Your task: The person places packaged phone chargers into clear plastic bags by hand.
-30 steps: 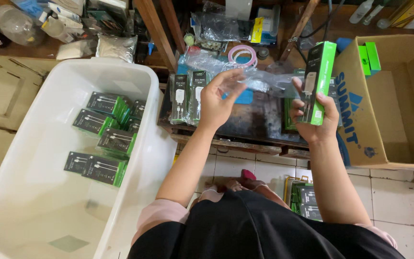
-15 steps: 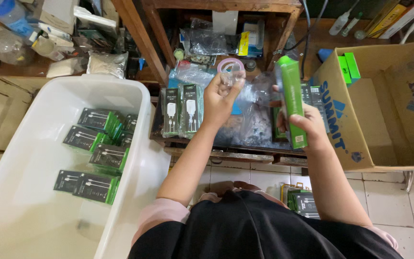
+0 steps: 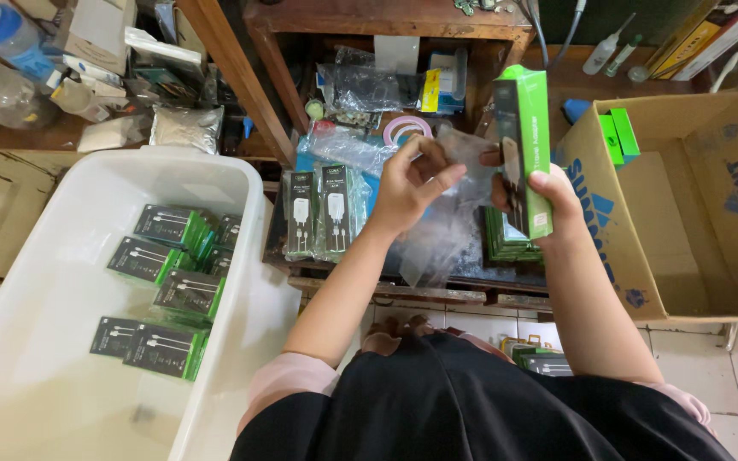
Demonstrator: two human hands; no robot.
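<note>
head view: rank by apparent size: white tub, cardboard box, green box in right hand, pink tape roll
1. white tub
2. cardboard box, partly cut off by the frame
3. green box in the right hand, nearer the camera
4. pink tape roll

Right hand (image 3: 533,192) grips green box (image 3: 523,145) upright; left hand (image 3: 412,183) pinches clear plastic bag (image 3: 442,230).

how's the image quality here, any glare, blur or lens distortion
Head view: soft, even daylight; mild glare on the clear plastic bag pinched by the left hand. The green box in the right hand looks sharp. Wide-angle bending shows at the edges: the white tub and cardboard box lean outward.
</note>
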